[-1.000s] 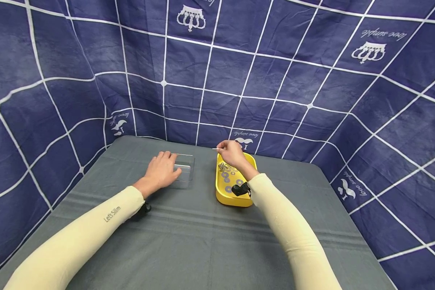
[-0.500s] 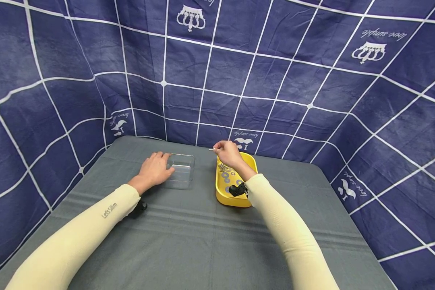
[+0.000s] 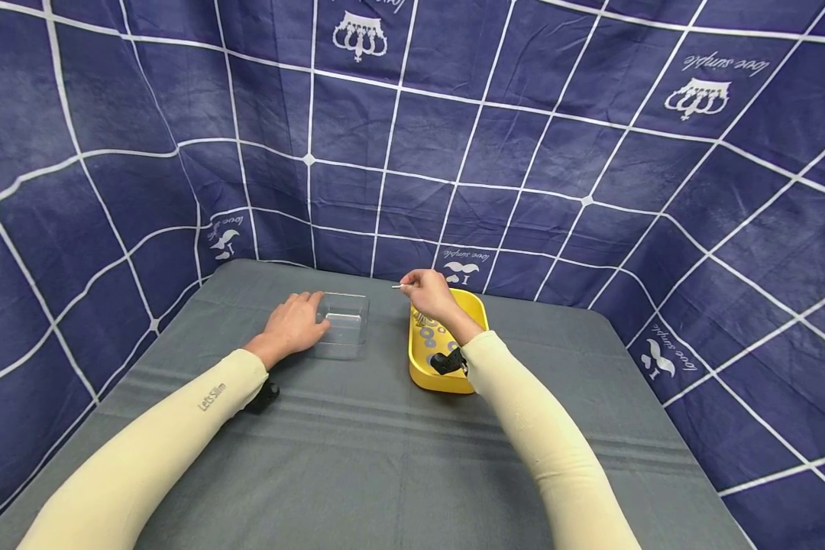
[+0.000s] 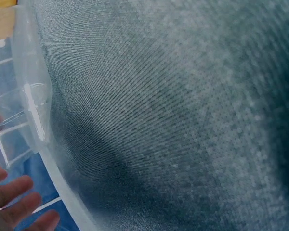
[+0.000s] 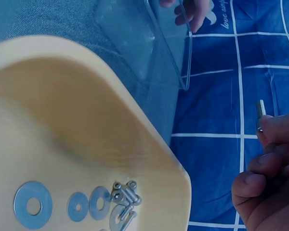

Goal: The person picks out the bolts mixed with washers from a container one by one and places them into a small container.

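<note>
My right hand (image 3: 431, 296) pinches a small metal bolt (image 5: 260, 111) between thumb and forefinger, raised over the far left end of a yellow tray (image 3: 447, 380). Its threaded end points left in the head view. My left hand (image 3: 293, 321) lies at the left side of a clear plastic box (image 3: 344, 351), fingers spread and loosely extended, thumb and forefinger at the rim. In the left wrist view its fingers (image 4: 20, 204) stand apart beside the box wall. Inside the tray lie several washers (image 5: 32, 205) and a small heap of bolts (image 5: 125, 193).
Grey cloth covers the table (image 3: 357, 458) under both containers. Behind and at the sides hangs a blue curtain (image 3: 522, 153) with white grid lines. A gap of grey cloth separates the clear box from the yellow tray.
My left hand has shifted left from over the box to its left side. The right hand has moved slightly left, carrying the bolt. Both containers look unmoved.
</note>
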Demonstrator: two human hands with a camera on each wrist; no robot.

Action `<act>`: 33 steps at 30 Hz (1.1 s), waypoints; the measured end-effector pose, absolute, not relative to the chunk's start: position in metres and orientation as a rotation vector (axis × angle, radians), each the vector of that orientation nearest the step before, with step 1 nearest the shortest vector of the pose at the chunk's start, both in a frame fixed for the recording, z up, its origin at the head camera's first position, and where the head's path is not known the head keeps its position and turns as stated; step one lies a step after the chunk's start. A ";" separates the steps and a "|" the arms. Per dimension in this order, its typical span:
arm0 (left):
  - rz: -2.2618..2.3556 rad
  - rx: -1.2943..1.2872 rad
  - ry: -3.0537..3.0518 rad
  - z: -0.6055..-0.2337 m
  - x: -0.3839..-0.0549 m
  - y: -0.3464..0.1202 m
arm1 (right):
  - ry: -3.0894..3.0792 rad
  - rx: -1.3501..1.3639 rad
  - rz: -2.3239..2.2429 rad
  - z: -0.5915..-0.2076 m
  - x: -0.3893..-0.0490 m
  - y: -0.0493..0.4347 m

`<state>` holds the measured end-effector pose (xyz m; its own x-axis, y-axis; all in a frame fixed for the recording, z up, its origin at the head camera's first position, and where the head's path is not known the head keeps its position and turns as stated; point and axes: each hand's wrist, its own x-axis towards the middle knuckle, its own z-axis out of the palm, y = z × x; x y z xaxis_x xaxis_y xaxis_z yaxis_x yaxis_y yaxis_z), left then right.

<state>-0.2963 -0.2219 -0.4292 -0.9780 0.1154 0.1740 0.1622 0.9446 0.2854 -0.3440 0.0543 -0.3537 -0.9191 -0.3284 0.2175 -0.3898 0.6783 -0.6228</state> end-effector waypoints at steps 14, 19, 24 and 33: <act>-0.420 -0.169 -2.998 -0.430 -0.304 -0.218 | -2.795 0.642 1.072 -0.354 -0.347 0.040; -0.432 -0.148 -2.993 -0.431 -0.305 -0.216 | -2.786 0.647 1.093 -0.355 -0.349 0.037; -0.454 -0.148 -2.998 -0.432 -0.308 -0.214 | -2.786 0.654 1.105 -0.356 -0.350 0.035; -0.444 -0.176 -3.026 -0.431 -0.309 -0.213 | -2.790 0.646 1.108 -0.357 -0.352 0.021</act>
<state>-0.3091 -0.2132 -0.4306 -0.9903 0.1023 0.0942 0.1250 0.9514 0.2813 -0.3516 0.0209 -0.3569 -0.9091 -0.3563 0.2157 -0.4072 0.6518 -0.6398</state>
